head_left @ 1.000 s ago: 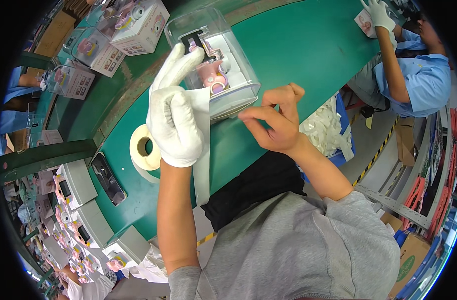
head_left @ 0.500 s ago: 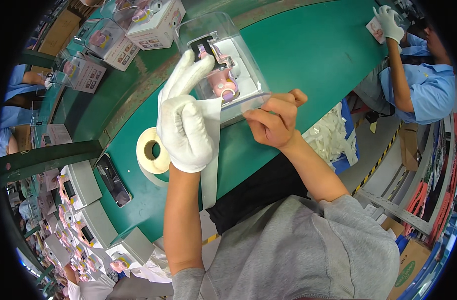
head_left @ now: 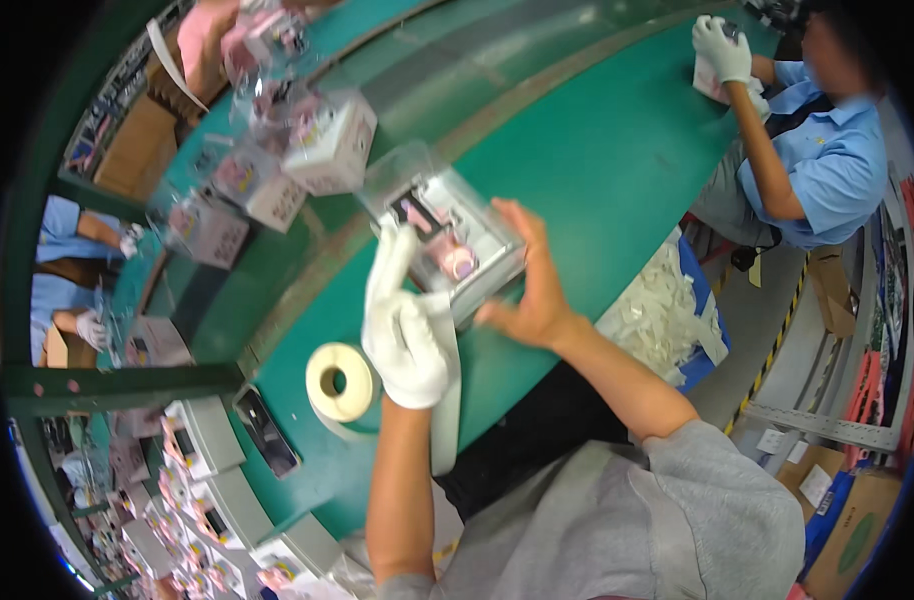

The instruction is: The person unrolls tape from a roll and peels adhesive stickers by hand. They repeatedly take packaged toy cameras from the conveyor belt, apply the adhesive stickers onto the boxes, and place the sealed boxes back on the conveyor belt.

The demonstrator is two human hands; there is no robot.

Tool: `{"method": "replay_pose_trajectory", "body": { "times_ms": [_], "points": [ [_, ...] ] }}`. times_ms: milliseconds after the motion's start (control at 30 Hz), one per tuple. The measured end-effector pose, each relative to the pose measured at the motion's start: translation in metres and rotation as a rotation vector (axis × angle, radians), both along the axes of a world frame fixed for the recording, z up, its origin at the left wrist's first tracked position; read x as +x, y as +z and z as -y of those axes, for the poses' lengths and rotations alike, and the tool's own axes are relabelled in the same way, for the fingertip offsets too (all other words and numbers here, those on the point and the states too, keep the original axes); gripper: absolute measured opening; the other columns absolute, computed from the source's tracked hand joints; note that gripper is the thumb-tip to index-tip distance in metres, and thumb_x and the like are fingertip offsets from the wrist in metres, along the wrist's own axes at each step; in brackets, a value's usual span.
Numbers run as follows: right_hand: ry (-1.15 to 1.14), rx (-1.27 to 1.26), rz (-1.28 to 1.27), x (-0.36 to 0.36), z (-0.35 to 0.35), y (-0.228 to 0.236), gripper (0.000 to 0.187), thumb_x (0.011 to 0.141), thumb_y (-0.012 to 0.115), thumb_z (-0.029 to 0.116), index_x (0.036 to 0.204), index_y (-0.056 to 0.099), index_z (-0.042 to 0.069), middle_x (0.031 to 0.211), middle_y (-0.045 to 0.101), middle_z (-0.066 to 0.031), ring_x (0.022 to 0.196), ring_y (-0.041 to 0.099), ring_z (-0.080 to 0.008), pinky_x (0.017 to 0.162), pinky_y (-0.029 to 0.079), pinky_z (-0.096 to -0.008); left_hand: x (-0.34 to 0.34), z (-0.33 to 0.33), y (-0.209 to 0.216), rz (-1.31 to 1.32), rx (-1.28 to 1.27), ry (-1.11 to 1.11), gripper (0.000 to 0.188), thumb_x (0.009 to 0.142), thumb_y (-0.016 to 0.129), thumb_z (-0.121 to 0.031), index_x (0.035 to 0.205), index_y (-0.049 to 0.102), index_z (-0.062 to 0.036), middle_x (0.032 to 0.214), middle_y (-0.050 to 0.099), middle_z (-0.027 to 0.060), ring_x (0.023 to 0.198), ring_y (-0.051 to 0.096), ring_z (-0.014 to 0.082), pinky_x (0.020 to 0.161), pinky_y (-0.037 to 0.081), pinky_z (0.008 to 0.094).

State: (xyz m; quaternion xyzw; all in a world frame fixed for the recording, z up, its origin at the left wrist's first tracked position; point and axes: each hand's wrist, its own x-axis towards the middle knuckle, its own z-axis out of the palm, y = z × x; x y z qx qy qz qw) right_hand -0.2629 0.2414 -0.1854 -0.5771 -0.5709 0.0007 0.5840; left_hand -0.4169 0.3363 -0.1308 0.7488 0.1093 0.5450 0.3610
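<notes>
A clear plastic box [head_left: 489, 288] is tilted in front of me over the green table. A pink and purple toy [head_left: 457, 260] and a black piece show inside it. My right hand [head_left: 539, 295], bare, grips the box's right side, thumb at the near edge and fingers along the far part. My left hand [head_left: 409, 350] wears a white glove, its fingers against the box's left side. Its curled fingers and thumb hold a white paper strip [head_left: 445, 420], which hangs down toward my lap. The hand hides part of the strip.
Left of my forearm lies a label roll [head_left: 359, 388], beside a black tray-like case [head_left: 267, 430]. Boxed toys [head_left: 332, 150] stand at the far left. A blue bin of paper scraps [head_left: 657, 310] is at right. A co-worker in blue [head_left: 817, 160] sits farther right.
My right hand has gone from a pinch at the box's near corner to a wider grip along its right side. The whole view has shifted, and the box sits lower in it.
</notes>
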Motion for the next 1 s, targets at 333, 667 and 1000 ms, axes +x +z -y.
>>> {"method": "replay_pose_trajectory", "body": {
  "times_ms": [333,667,1000],
  "points": [
    [-0.268,0.062,0.198,0.019,-0.011,0.041,0.128,0.061,0.092,0.031,0.158,0.015,0.0,0.14,0.051,-0.0287,0.125,0.058,-0.0419,0.105,0.048,-0.047,-0.028,0.004,0.014,0.057,-0.573,-0.055,0.031,0.11,0.043,-0.028,0.099,0.051,-0.0001,0.126,0.063,0.0274,0.122,0.059,0.0348,0.109,0.044,0.0487],
    [-0.803,0.008,0.485,0.131,0.001,0.069,0.112,0.072,0.088,0.028,0.158,0.022,0.002,0.154,0.038,-0.0242,0.141,0.041,-0.0371,0.116,0.034,-0.0488,-0.065,0.012,-0.021,-0.154,-1.058,0.081,0.026,0.108,0.051,-0.028,0.09,0.052,-0.0096,0.067,0.051,-0.0035,0.051,0.041,0.0031,0.045,0.031,0.0208],
    [-0.033,-0.168,0.141,0.026,-0.253,0.081,0.139,0.065,0.093,0.047,0.161,0.004,-0.001,0.166,0.01,-0.0267,0.155,0.013,-0.0377,0.125,0.019,-0.0449,-0.123,0.018,-0.041,0.165,-1.092,0.017,0.017,0.099,0.047,-0.012,0.083,0.048,-0.004,0.067,0.047,0.0033,0.05,0.039,0.0094,0.045,0.031,0.0249]
  ]
}}
